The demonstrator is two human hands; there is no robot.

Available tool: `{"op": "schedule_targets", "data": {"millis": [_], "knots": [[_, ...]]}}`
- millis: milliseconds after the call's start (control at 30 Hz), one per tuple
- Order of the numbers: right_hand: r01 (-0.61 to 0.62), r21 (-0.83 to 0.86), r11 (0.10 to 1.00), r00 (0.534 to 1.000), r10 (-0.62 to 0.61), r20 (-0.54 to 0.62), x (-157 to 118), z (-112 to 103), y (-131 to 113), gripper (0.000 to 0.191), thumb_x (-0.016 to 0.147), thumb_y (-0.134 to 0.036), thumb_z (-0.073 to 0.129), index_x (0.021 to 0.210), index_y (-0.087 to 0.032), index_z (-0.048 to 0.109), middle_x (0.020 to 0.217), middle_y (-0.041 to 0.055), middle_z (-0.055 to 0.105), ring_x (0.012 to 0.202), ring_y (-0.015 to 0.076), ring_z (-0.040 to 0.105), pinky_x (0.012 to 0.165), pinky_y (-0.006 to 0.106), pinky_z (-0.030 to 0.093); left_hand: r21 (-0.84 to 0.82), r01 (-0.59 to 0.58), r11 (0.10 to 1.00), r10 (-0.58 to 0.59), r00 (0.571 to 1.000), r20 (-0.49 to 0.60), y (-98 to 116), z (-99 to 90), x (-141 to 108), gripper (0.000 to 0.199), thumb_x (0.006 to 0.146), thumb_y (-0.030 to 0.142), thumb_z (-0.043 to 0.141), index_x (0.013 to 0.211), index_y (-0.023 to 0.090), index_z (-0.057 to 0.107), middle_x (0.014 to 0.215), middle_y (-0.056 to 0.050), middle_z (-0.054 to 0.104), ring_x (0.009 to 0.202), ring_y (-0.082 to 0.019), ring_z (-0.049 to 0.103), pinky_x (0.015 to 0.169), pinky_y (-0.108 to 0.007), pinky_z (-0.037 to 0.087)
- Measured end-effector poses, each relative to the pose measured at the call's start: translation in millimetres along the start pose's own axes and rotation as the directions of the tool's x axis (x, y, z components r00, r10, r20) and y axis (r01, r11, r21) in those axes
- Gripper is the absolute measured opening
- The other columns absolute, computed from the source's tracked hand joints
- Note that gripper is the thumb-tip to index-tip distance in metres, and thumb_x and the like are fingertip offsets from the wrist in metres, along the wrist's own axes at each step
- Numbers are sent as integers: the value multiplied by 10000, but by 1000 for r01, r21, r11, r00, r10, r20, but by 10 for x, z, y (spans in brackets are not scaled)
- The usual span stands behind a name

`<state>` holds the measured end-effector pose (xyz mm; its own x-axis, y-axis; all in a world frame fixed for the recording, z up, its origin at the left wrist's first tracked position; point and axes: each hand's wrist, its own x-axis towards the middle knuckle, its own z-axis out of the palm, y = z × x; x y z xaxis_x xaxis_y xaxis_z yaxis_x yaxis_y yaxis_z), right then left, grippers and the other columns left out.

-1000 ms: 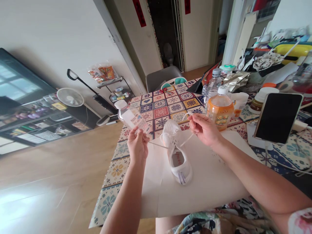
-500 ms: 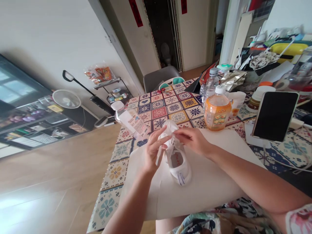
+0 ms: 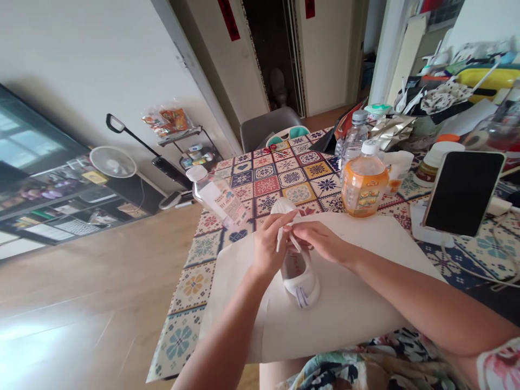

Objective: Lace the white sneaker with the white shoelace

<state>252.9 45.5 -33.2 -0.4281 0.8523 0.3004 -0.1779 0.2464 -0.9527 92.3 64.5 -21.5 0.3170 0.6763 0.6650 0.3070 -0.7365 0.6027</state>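
A white shoe [image 3: 303, 286] rests on a white sheet [image 3: 349, 303], its heel toward me and its toe pointing away. Over the front of its opening, my left hand [image 3: 271, 241] and my right hand [image 3: 319, 238] come together at the laces. White lace ends [image 3: 279, 239] hang between the fingers. The left hand is closed on the lace, thumb and fingers drawn together. Fingers of my right hand are pinched on the lace too, their tips partly hidden. Both hands cover the tongue area.
A clear bottle [image 3: 197, 174] lies tilted at the left. On the right are an orange-labelled bottle [image 3: 364, 181], another clear bottle [image 3: 357, 130] and a propped phone [image 3: 463, 192]. Red scissors [image 3: 273, 147] lie at the far side of the patterned table [image 3: 190, 287].
My left hand has moved right and its spread fingers have closed on the lace. The two hands are now closer together, over the shoe's laces.
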Motion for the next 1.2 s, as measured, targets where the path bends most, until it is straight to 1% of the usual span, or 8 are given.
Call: {"op": "schedule_targets", "data": {"millis": [300, 500, 700, 867, 967, 1067, 1133, 1200], "knots": [[-57, 140, 989, 972, 87, -217, 56, 19, -42, 377, 748, -545, 751, 781, -179, 666, 613, -33, 553, 525, 88, 438, 497, 221, 333, -187, 248, 951, -241, 969, 57, -31, -19, -53, 311, 886, 406, 618, 1127, 235, 716, 759, -35, 724, 669, -182, 658, 668, -277, 492], [-147, 324, 935, 874, 276, -400, 106, -56, -99, 488, 614, -606, 802, 764, -178, 622, 516, -58, 543, 400, 73, 423, 375, 187, 280, -239, 304, 922, -276, 950, 145, -33, -10, -104, 378, 709, 255, 819, 1046, 248, 648, 663, 28, 713, 389, -57, 315, 407, -204, 262], [-156, 427, 891, 859, 336, -387, 140, -136, -88, 361, 736, -491, 713, 847, -161, 620, 459, -54, 517, 375, 77, 381, 334, 193, 185, -34, 69, 997, -58, 969, 240, 68, -91, -38, 83, 783, 233, 755, 854, 261, 788, 769, -40, 770, 634, -172, 659, 600, -275, 506], [-25, 411, 911, 899, 201, -390, 118, -158, -135, 448, 793, -430, 678, 1132, -220, 475, 653, -47, 613, 450, 98, 457, 418, 210, 336, -20, 259, 966, -252, 951, 178, 58, -141, -4, 120, 761, 181, 754, 821, 271, 805, 796, -44, 760, 732, -196, 673, 678, -290, 505], [137, 242, 961, 933, -43, -358, 67, -150, -171, 386, 808, -376, 700, 1067, -282, 430, 828, -50, 586, 554, 94, 487, 525, 232, 417, -186, 450, 873, -415, 888, 199, 38, -187, 33, 52, 716, 222, 795, 677, 219, 761, 697, -35, 684, 640, -156, 603, 577, -249, 459], [229, -146, 962, 954, -252, -163, 9, -121, -171, 194, 842, -329, 696, 905, -250, 530, 883, -11, 516, 717, 126, 512, 631, 263, 440, -403, 700, 590, -597, 714, 365, 41, -240, 59, 256, 661, 392, 848, 681, 179, 708, 482, 52, 463, 389, -54, 340, 388, -188, 244], [267, -374, 888, 954, -300, -31, -15, -87, -146, 141, 853, -321, 700, 838, -223, 601, 924, 28, 513, 810, 159, 523, 713, 300, 451, -466, 781, 415, -638, 616, 463, 45, -256, 61, 362, 616, 467, 868, 707, 170, 681, 426, 105, 331, 345, -16, 183, 368, -175, 123], [282, -458, 843, 950, -311, 11, -21, -57, -118, 134, 873, -314, 681, 802, -211, 634, 955, 53, 535, 867, 182, 529, 787, 335, 451, -490, 794, 359, -646, 591, 484, 32, -257, 53, 413, 567, 488, 890, 707, 166, 673, 424, 111, 329, 347, -4, 163, 370, -169, 101]]}}
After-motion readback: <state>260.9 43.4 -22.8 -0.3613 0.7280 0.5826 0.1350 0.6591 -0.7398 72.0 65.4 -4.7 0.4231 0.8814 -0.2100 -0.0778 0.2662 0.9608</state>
